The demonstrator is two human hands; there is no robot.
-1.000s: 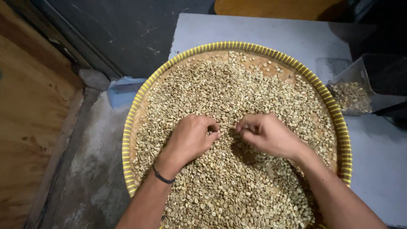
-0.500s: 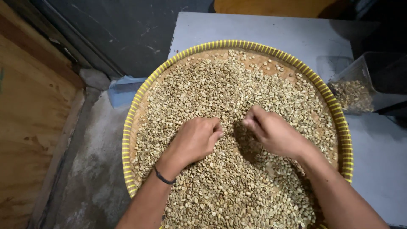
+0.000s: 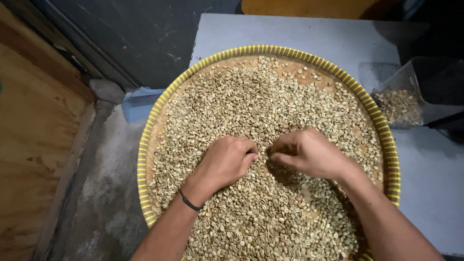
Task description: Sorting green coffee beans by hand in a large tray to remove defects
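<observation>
A wide round woven tray with a yellow rim (image 3: 145, 145) lies on a grey table (image 3: 299, 34) and is covered with pale green coffee beans (image 3: 251, 101). My left hand (image 3: 227, 159) rests knuckles-up on the beans at the tray's middle, fingers curled under; a dark band circles its wrist. My right hand (image 3: 304, 152) sits just to its right, fingers bent down into the beans, fingertips almost meeting the left hand's. Whether either hand holds beans is hidden.
A clear plastic container (image 3: 411, 92) with some beans in it stands on the table at the tray's right. A blue object (image 3: 137, 104) lies on the concrete floor left of the tray. A wooden board (image 3: 34, 145) runs along the far left.
My right hand, lifted with fingers raised half a second ago, has come back down onto the beans and closed toward the left hand. The left hand has barely shifted.
</observation>
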